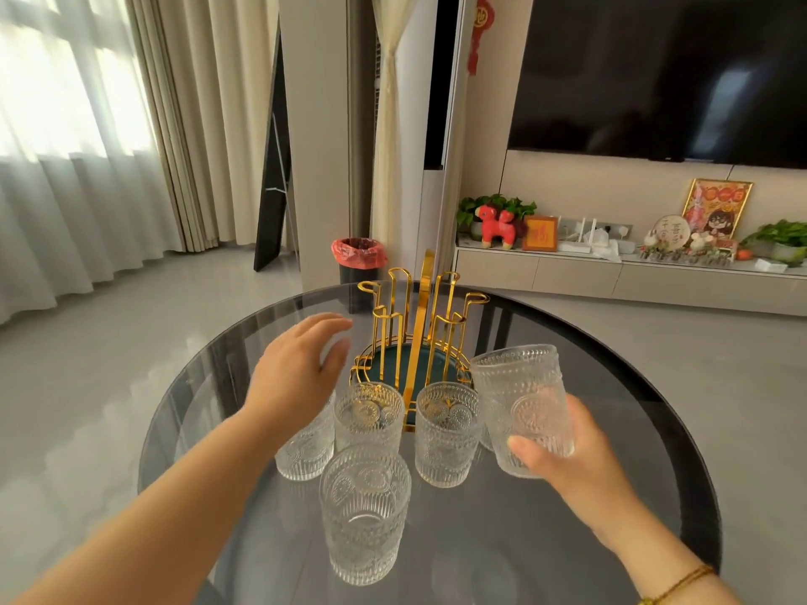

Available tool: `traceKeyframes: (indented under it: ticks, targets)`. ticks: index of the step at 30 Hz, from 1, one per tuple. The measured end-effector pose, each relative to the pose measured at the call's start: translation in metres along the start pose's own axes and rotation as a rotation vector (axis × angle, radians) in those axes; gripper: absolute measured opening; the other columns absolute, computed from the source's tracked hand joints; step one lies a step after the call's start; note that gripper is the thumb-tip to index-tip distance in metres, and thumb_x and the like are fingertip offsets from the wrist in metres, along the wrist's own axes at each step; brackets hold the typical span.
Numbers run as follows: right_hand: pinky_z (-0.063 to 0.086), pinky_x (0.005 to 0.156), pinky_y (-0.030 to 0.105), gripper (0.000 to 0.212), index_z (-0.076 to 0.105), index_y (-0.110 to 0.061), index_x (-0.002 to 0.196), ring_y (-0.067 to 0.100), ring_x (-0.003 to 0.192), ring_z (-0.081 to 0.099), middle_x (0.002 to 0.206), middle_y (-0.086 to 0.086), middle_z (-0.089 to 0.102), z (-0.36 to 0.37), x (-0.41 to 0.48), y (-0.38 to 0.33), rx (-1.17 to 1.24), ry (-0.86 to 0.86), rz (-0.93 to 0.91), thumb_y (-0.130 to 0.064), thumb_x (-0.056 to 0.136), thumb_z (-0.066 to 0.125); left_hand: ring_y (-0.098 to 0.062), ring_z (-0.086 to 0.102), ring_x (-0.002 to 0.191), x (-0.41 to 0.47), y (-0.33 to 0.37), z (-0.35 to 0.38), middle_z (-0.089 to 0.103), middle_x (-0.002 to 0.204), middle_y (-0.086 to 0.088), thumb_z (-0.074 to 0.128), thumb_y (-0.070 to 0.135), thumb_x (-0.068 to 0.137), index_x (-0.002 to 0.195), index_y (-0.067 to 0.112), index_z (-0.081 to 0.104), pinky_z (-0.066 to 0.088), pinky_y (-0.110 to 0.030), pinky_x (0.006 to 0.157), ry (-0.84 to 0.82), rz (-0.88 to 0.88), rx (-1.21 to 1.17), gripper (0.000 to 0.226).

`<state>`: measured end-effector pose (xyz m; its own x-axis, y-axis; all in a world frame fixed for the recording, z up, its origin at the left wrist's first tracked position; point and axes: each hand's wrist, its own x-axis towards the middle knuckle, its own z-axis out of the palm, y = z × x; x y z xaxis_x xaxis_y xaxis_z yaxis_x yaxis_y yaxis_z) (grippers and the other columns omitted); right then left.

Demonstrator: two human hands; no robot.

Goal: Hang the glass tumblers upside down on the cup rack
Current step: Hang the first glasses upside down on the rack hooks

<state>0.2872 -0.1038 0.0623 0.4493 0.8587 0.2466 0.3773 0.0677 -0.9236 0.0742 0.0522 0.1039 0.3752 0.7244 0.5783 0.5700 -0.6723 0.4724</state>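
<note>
— Gold wire makes up the cup rack; we see it standing upright on a round dark glass table, with a dark green tray at its base and every peg bare.

— And our hands?

— Our right hand grips one patterned glass tumbler, lifted off the table, mouth up and tilted slightly, just right of the rack. Our left hand hovers with fingers spread wide, holding nothing, just left of the rack.

— Where are the other glasses?

— We count four more tumblers in plain sight, standing mouth up on the table in front of the rack, close together. Another seems partly hidden behind the lifted one.
</note>
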Motion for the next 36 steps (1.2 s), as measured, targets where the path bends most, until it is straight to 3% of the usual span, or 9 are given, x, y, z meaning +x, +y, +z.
traceKeyframes:
  ticks: [3, 6, 8, 12, 18, 24, 27, 32, 36]
  targets:
    - [0.043, 0.059, 0.008, 0.042, 0.047, -0.041, 0.092, -0.012, 0.085, 0.057, 0.096, -0.023, 0.055, -0.014, 0.02, -0.014, -0.045, 0.027, -0.024, -0.02, 0.067, 0.073, -0.021, 0.032, 0.132, 0.028, 0.007, 0.024, 0.033, 0.146, -0.001, 0.039, 0.028, 0.09, 0.134, 0.021, 0.031, 0.024, -0.037, 0.109, -0.2, 0.065, 0.1, 0.045]
    - [0.036, 0.063, 0.015, 0.049, 0.038, -0.036, 0.098, -0.004, 0.089, 0.05, 0.096, -0.023, 0.049, -0.026, 0.04, -0.031, -0.179, 0.068, -0.021, -0.032, 0.064, 0.074, -0.019, 0.012, 0.139, 0.046, 0.003, 0.046, 0.013, 0.153, 0.0, 0.035, 0.033, 0.091, 0.139, 0.022, 0.012, 0.008, -0.035, 0.114, -0.366, 0.075, 0.202, 0.054]
    - [0.034, 0.06, 0.017, 0.052, 0.034, -0.031, 0.097, -0.005, 0.083, 0.045, 0.092, -0.023, 0.044, -0.034, 0.055, -0.042, -0.279, 0.077, -0.007, -0.036, 0.063, 0.073, -0.019, 0.01, 0.14, 0.05, -0.002, 0.056, 0.007, 0.154, 0.001, 0.034, 0.034, 0.091, 0.139, 0.024, 0.008, 0.004, -0.034, 0.114, -0.395, 0.065, 0.217, 0.055]
    - [0.035, 0.06, 0.02, 0.051, 0.037, -0.03, 0.098, -0.001, 0.081, 0.046, 0.09, -0.018, 0.045, -0.042, 0.082, -0.064, -0.427, 0.025, 0.0, -0.041, 0.062, 0.071, -0.017, 0.013, 0.139, 0.05, -0.009, 0.063, 0.009, 0.153, 0.003, 0.031, 0.039, 0.091, 0.138, 0.026, 0.011, 0.002, -0.032, 0.114, -0.355, 0.083, 0.198, 0.053]
    - [0.033, 0.058, 0.02, 0.059, 0.037, -0.024, 0.109, 0.013, 0.094, 0.042, 0.107, -0.004, 0.042, -0.04, 0.114, -0.091, -0.524, -0.044, 0.046, -0.04, 0.064, 0.071, -0.016, 0.015, 0.139, 0.053, -0.012, 0.063, 0.012, 0.153, 0.005, 0.028, 0.039, 0.091, 0.138, 0.028, 0.013, 0.001, -0.033, 0.114, -0.351, 0.081, 0.18, 0.051]
    - [0.033, 0.067, 0.024, 0.083, 0.027, -0.017, 0.127, 0.014, 0.099, 0.037, 0.121, 0.001, 0.039, -0.02, 0.135, -0.109, -0.638, -0.107, 0.024, -0.038, 0.061, 0.074, -0.013, 0.01, 0.14, 0.05, -0.015, 0.066, 0.013, 0.152, 0.005, 0.029, 0.039, 0.091, 0.138, 0.028, 0.014, -0.006, -0.034, 0.113, -0.324, 0.077, 0.136, 0.05]
    - [0.033, 0.076, 0.027, 0.085, 0.026, -0.019, 0.128, 0.014, 0.1, 0.037, 0.133, 0.005, 0.039, -0.009, 0.143, -0.112, -0.704, -0.173, 0.019, -0.037, 0.061, 0.075, -0.012, 0.007, 0.14, 0.052, -0.016, 0.067, 0.013, 0.152, 0.006, 0.028, 0.04, 0.091, 0.138, 0.029, 0.014, -0.008, -0.034, 0.112, -0.329, 0.062, 0.127, 0.05]
    - [0.036, 0.078, 0.029, 0.082, 0.031, -0.017, 0.128, 0.017, 0.1, 0.04, 0.132, 0.007, 0.042, 0.013, 0.153, -0.107, -0.767, -0.212, 0.008, -0.034, 0.061, 0.076, -0.013, 0.006, 0.14, 0.054, -0.015, 0.067, 0.014, 0.152, 0.006, 0.025, 0.04, 0.091, 0.137, 0.029, 0.015, -0.008, -0.036, 0.113, -0.336, 0.059, 0.133, 0.048]
    - [0.037, 0.084, 0.03, 0.082, 0.032, -0.016, 0.128, 0.025, 0.117, 0.042, 0.134, 0.009, 0.042, 0.028, 0.156, -0.094, -0.792, -0.242, 0.017, -0.034, 0.061, 0.075, -0.012, 0.007, 0.14, 0.053, -0.015, 0.068, 0.013, 0.152, 0.007, 0.025, 0.039, 0.091, 0.138, 0.029, 0.015, -0.007, -0.036, 0.113, -0.335, 0.057, 0.123, 0.048]
